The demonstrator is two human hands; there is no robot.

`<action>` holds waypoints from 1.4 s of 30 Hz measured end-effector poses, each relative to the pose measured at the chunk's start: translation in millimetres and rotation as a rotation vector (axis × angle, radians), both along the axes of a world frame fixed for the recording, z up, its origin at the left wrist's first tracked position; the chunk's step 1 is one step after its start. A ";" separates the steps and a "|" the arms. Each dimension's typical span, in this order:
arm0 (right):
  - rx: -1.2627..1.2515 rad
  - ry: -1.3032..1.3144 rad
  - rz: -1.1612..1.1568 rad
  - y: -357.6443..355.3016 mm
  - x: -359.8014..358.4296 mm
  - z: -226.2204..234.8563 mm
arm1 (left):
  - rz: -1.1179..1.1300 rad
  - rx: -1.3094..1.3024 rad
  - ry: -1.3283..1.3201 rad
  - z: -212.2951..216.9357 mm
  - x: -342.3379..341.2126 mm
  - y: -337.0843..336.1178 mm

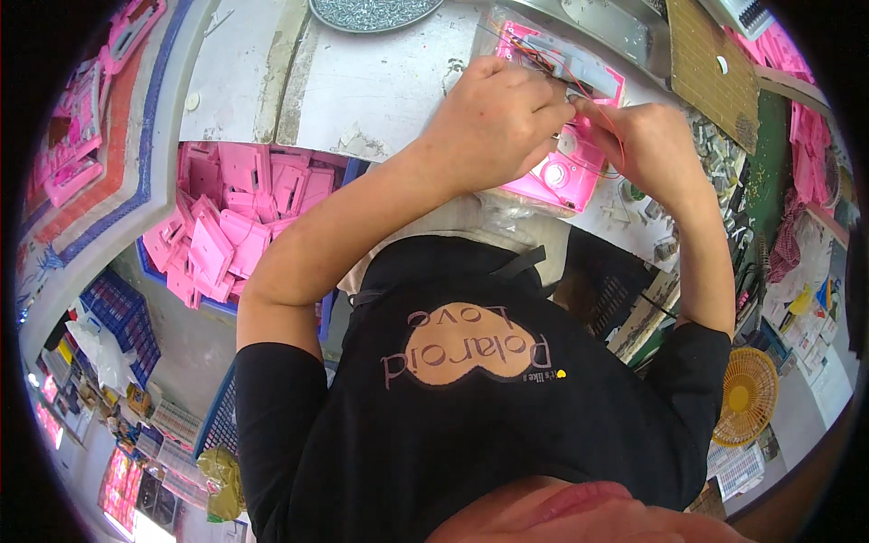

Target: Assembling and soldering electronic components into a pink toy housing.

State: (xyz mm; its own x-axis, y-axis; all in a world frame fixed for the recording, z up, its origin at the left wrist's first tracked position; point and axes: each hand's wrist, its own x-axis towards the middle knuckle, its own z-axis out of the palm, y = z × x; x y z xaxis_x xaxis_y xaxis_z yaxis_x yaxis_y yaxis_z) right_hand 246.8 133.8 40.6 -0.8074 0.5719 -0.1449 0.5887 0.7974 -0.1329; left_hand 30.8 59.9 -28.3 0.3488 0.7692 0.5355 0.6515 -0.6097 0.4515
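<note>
A pink plastic housing [568, 181] lies at the front of the white workbench, partly under my hands. A grey part [572, 65] and thin red and dark wires show at its far end, and a round pale fitting [555, 175] at its near end. My left hand [501, 122] is over its left side, fingers bent together in a pinch. From the right, my right hand [641, 145] meets it, thumb and forefinger closed. A red wire [621, 136] loops across the right fingers. Whatever lies between the fingertips is hidden.
A round metal tray [376, 25] of small screws stands at the far edge. Left below the bench, a blue crate holds several pink plastic panels [240, 217]. Small loose parts [724, 149] and a brown board [715, 72] are at right. A yellow fan [747, 396] stands at lower right.
</note>
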 end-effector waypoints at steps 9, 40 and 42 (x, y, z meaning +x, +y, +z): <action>-0.202 0.592 -0.439 -46.5 42.3 -26.6 | -0.044 -0.012 0.224 5.2 2.9 8.7; 0.060 0.563 -0.148 -119.5 -55.6 -34.7 | 0.023 -0.262 0.032 -13.8 -58.8 -110.2; 0.049 0.596 -0.151 -119.6 -58.1 -39.3 | -0.083 -0.312 0.032 -21.3 -44.1 -121.9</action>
State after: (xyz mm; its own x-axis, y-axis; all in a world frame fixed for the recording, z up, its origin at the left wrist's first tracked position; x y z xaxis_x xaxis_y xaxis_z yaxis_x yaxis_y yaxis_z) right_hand 188.7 14.2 1.3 -0.6510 0.6810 0.3354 0.5317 0.7244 -0.4388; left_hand -13.3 -62.1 -49.6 0.4297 0.8629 0.2659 0.6226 -0.4965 0.6049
